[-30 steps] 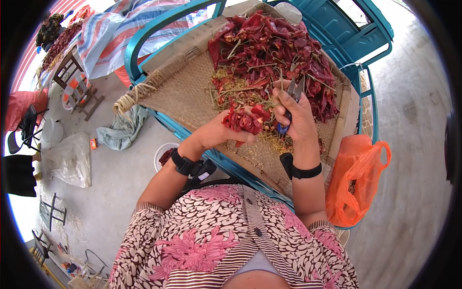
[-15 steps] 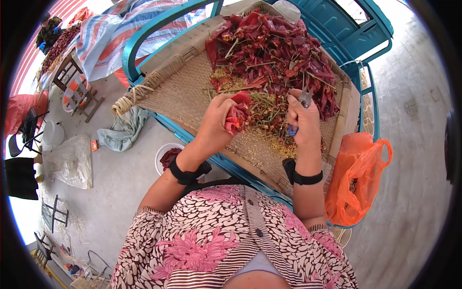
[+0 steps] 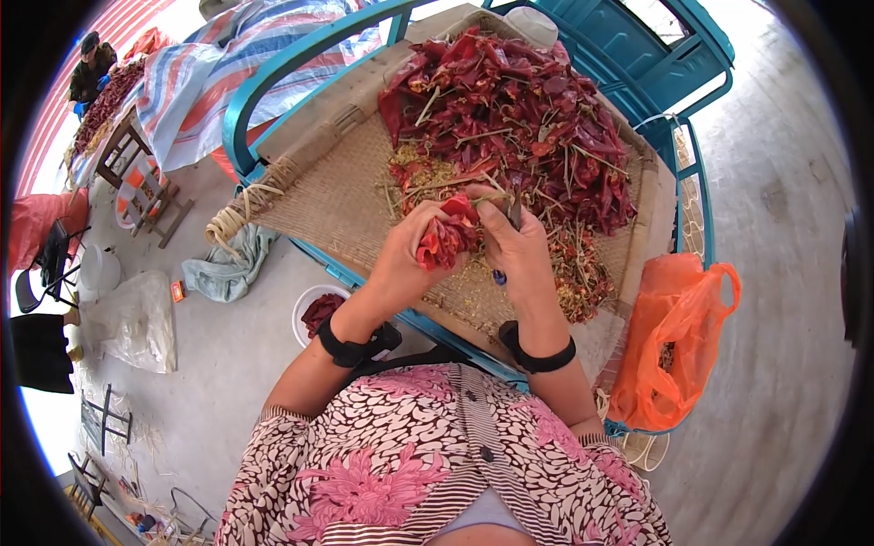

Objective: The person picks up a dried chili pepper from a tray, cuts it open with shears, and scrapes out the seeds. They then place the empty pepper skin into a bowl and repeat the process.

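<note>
My left hand point(image 3: 401, 258) is closed around a bunch of dried red chili peppers point(image 3: 446, 242), their torn, open ends facing right. Close beside it, my right hand point(image 3: 521, 257) grips a pair of scissors point(image 3: 516, 211); a bit of blue handle shows below the palm. Fingertips of both hands meet near a chili's stem end, and whether the blades touch it is hidden. Beyond the hands rises a large heap of dried chilies point(image 3: 519, 118). Loose stems and yellow seeds point(image 3: 578, 287) lie on the woven mat point(image 3: 319, 187) under my hands.
The mat rests on a teal cart point(image 3: 238, 118). An orange plastic bag point(image 3: 674, 337) hangs at its right. On the floor at left are a white bowl point(image 3: 300, 318) with chilies, a grey-green cloth point(image 3: 232, 264) and a wooden chair point(image 3: 127, 150). Another person point(image 3: 91, 68) is far left.
My right hand has moved left with the scissors, from over the loose stems to the chilies in my left hand. The left hand stays nearly in place.
</note>
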Motion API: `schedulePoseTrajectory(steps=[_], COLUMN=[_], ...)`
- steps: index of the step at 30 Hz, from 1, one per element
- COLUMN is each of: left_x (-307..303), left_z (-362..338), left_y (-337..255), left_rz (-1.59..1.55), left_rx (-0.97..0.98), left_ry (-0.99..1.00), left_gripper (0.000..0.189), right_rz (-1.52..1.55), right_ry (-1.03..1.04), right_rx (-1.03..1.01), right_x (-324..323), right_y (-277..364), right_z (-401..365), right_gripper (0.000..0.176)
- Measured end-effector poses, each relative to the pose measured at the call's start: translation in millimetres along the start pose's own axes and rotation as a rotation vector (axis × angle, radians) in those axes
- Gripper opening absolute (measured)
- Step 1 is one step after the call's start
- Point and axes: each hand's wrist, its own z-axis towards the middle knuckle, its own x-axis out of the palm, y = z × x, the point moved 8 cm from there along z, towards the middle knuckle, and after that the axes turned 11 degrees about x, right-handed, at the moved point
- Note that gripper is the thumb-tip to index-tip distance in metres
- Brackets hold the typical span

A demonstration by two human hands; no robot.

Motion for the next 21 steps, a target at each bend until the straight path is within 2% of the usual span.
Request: schedulePoseTrajectory(steps=[1,5,7,10,11,13,16,17,18,21], left_x=[2,2,-2,-6,-7,-10,-9,-7,-1,-6], left_z=[-2,-11,-15,-16,-14,-13,-8,-5,-4,-5], left_y=[0,11,18,21,22,27,11,4,9,16], left_rz=[-0.097,-0.366,-0.467,-0.539,-0.549,-0.502,-0.426,-0.399,-0.511,-0.201], left_rx=[-0.088,-0.449,-0.467,-0.443,-0.426,-0.377,-0.276,-0.238,-0.209,-0.221], left_ry=[0.011,0.086,0.006,-0.087,-0.113,-0.201,-0.301,-0.328,-0.415,-0.227], left_gripper=[0.039,0.041,0.04,0.038,0.037,0.036,0.037,0.037,0.039,0.038], right_rz=[0.065,-0.111,-0.298,-0.376,-0.472,-0.665,-0.902,-0.927,-0.952,-1.061], right_ry=[0.04,-0.036,-0.085,-0.141,-0.204,-0.328,-0.376,-0.374,-0.372,-0.308], right_rx=[0.051,-0.092,-0.164,-0.526,-0.564,-0.639,-0.966,-0.943,-0.918,-0.953], right_x=[2,-3,1,7,8,13,38,40,41,50], right_y=[-2,3,13,32,35,43,49,48,46,42], right_z=[0,1,-3,-9,-12,-21,-36,-34,-32,-34], right_gripper=[0.027,0.021,0.016,0.012,0.011,0.012,0.016,0.018,0.019,0.017])
